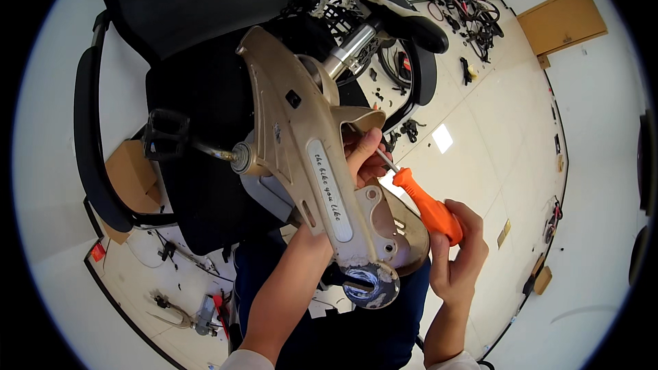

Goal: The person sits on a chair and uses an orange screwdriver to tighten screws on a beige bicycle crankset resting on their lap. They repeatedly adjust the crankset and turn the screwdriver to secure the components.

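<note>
The bike frame (286,130), a bronze-brown piece with scuffed paint at its near end, lies slanted across the seat of a black office chair (192,195), its near end reaching over the person's dark trousers (401,301). A pale, lettered strip (328,189) runs along the frame's upper face.

Just right of the frame is a screwdriver (432,209) with an orange handle, its metal shaft slanting toward the frame. The right hand (460,253) grasps the rear of the handle between thumb and fingers. The left forearm passes beneath the frame, and the left hand (363,157) emerges at the frame's right side, fingers curled by the screwdriver's shaft; whether they grip the shaft, the frame or some small part, I cannot tell.

A black pedal (166,135) on a crank sticks out to the left of the frame. Beyond the frame's far end, to the right, are a silver post (351,50) and a dark bike saddle (411,27).

Farther out, a cardboard box (133,177) stands left of the frame, and a heap of cables (480,27) lies on the tiled floor (480,157) far to its right.
</note>
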{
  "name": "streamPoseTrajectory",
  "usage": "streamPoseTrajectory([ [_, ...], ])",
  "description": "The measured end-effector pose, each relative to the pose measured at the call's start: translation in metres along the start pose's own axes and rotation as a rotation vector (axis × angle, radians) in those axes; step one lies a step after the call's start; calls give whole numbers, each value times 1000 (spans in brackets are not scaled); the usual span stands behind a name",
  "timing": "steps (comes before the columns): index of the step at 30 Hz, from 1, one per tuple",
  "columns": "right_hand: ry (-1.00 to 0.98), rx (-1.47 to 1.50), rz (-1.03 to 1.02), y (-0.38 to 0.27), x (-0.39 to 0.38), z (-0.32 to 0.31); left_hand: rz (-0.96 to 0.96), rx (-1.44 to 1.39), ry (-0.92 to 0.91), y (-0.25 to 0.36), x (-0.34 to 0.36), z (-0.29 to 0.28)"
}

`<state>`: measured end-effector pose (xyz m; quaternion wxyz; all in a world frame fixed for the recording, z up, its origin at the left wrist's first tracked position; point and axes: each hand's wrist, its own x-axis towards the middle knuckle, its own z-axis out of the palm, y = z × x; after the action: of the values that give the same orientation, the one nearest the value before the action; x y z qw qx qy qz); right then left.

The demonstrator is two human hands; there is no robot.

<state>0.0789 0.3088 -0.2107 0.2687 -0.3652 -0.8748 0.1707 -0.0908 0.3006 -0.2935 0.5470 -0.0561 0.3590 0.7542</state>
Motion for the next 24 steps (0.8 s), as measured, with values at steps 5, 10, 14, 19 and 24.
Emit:
streamPoseTrajectory([
  [5, -40, 71, 328, -1, 6, 9, 86, -137, -51, -2, 8, 0],
  [10, -27, 23, 195, 5, 8, 4, 87, -209, -191, -1, 3, -8],
  [14, -84, -69, 103, -5, 9, -10, 77, -196, -110, -2, 5, 1],
  [19, -55, -53, 75, -6, 9, -2, 80, -158, -66, -2, 9, -5],
  [24, -50, -58, 151, -25, -3, -3, 54, -168, -165, 3, -3, -7],
])
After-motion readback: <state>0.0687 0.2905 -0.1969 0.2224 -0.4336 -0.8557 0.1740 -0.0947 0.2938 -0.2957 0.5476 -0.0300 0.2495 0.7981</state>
